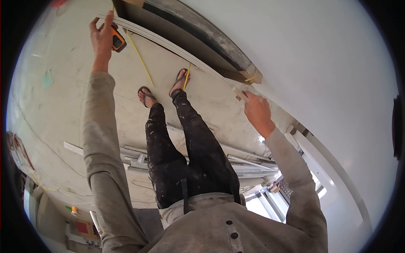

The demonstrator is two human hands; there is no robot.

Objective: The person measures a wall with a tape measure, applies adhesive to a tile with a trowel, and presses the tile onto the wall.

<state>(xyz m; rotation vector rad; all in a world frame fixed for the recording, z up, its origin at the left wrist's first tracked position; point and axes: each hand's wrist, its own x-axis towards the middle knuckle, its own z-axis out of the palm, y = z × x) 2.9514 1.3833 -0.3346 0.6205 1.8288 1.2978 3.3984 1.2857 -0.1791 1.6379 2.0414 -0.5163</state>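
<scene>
The person is bending far forward over a pale concrete floor (63, 105), so the view is looking down along grey sleeves and paint-spattered black trousers to two feet in flip-flops.

The left hand (101, 36) is reaching out to the far end of a long, thin, pale metal strip (168, 44) and is gripping an orange and black tape measure case (118, 41) against it, fingers curled round the case.

A yellow tape blade (141, 59) is running from the case across the floor toward the feet.

The right hand (257, 111) is resting on the strip's other end, near the foot of the white wall (320, 59), fingers bent down onto a small pale tag (239, 97); whether it is pinching the tag cannot be told.

The strip is lying along the edge of a dark recessed channel (190, 29) by the wall.

More pale metal profiles (253, 168) are lying on the floor behind the legs.
</scene>
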